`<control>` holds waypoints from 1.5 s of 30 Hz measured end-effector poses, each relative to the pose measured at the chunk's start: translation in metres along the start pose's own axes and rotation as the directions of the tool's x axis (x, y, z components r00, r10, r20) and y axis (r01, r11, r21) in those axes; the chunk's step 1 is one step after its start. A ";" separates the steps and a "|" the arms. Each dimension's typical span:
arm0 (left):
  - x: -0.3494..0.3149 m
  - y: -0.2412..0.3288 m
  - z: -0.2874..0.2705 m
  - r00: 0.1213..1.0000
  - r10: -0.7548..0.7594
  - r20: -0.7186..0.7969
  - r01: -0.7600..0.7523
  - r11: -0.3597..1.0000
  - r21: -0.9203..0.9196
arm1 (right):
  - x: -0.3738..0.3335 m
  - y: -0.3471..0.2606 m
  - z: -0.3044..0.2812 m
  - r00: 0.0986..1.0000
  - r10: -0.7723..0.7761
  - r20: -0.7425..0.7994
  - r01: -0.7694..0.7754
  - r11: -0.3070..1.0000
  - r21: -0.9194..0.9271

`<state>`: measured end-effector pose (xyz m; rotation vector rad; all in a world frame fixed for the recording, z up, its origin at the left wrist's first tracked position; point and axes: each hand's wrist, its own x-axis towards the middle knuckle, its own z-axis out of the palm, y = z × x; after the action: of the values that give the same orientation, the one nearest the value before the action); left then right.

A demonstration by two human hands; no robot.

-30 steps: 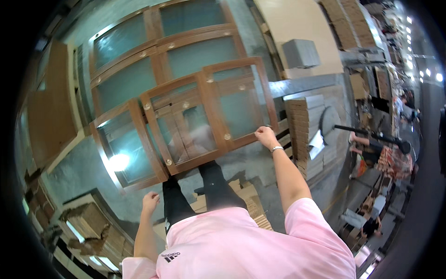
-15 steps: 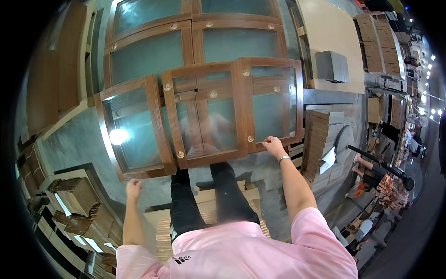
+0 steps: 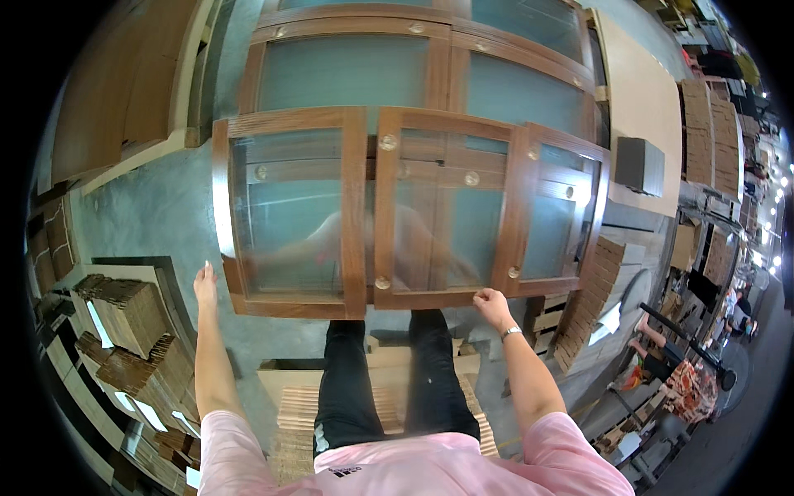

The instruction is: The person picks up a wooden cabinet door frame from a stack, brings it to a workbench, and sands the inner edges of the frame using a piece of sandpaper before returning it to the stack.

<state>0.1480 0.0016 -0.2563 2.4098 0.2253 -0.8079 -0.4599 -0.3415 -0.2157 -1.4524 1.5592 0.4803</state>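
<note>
Left hand (image 3: 205, 286) is shifting alongside left glazed panel (image 3: 291, 217), seemingly within reach; right hand (image 3: 495, 309) is curling at middle panel (image 3: 447, 213); grips unclear.

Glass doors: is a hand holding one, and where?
The right hand is at the near edge of the middle door; whether it grips cannot be told. The left hand, beside the left door, holds none.

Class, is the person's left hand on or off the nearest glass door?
Off: floor shows between the left hand and the glass door.
</note>
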 end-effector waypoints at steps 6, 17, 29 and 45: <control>0.032 0.049 0.016 0.930 -0.055 0.363 0.196 0.911 -0.364 | 0.005 0.000 0.023 0.998 0.061 -0.023 -0.055 0.979 0.194; 0.051 0.060 0.034 0.709 -0.111 0.696 0.471 0.809 -0.352 | 0.031 0.034 -0.018 0.999 0.034 -0.027 -0.029 0.986 0.166; 0.054 0.067 0.046 0.863 -0.082 0.499 0.289 0.890 -0.352 | 0.126 0.171 -0.221 0.660 0.132 -0.740 -0.082 0.991 0.104; 0.020 0.093 0.062 0.863 -0.073 0.500 0.251 0.921 -0.298 | 0.178 0.185 -0.292 0.916 0.154 -0.370 0.030 0.894 0.447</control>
<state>0.1636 -0.1108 -0.2641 1.8010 0.3483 -1.2968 -0.7134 -0.6313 -0.2694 -1.1827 1.8886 -0.1559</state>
